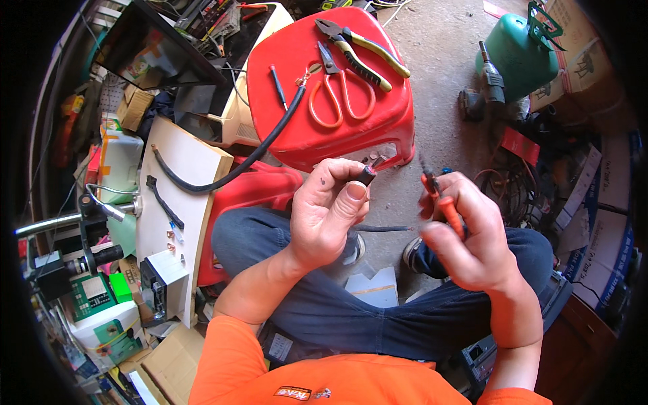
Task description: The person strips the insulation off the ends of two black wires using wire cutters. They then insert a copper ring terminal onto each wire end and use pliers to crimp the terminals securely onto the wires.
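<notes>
The left hand [327, 219] pinches a black cable [366, 176] near its end, just this side of the red stool [287, 138]. Apart from it, the right hand [476, 236] grasps an orange-handled tool [450, 212] (perhaps pliers; the tip is blurred).

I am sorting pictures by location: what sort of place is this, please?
Probably a cluttered repair workshop: pliers, scissors and one end of a black cable lie on a red stool.
</notes>
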Available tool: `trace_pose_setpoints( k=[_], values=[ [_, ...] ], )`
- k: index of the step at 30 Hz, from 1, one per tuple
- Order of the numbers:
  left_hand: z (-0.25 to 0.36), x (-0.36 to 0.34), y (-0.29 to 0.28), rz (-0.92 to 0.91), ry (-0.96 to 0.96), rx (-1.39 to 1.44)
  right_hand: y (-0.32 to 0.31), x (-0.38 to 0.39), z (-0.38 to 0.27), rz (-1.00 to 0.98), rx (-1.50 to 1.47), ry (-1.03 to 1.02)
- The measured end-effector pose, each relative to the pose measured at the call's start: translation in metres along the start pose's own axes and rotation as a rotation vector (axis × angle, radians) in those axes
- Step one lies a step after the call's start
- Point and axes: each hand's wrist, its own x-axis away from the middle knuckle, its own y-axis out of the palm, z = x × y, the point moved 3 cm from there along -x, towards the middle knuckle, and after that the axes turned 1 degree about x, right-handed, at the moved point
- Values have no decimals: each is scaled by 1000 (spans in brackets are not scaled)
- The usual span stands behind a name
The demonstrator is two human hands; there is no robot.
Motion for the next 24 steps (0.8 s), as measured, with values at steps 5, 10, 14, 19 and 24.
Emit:
trace_pose_setpoints(
  k=[5, 10, 14, 19, 24],
  values=[
    [1, 1, 0, -2, 5, -12, 1, -5, -10, 173, 350, -103],
    [2, 1, 2, -18, 15, -25, 3, -6, -11, 169, 522, -147],
    [2, 1, 2, -25, 11, -34, 4, -5, -12, 149, 528, -136],
    [2, -1, 3, -37, 32, -28, 5, -5, -13, 157, 535, -129],
    [5, -3, 1, -44, 57, -188, 6, -5, -15, 131, 578, -127]
  ],
)
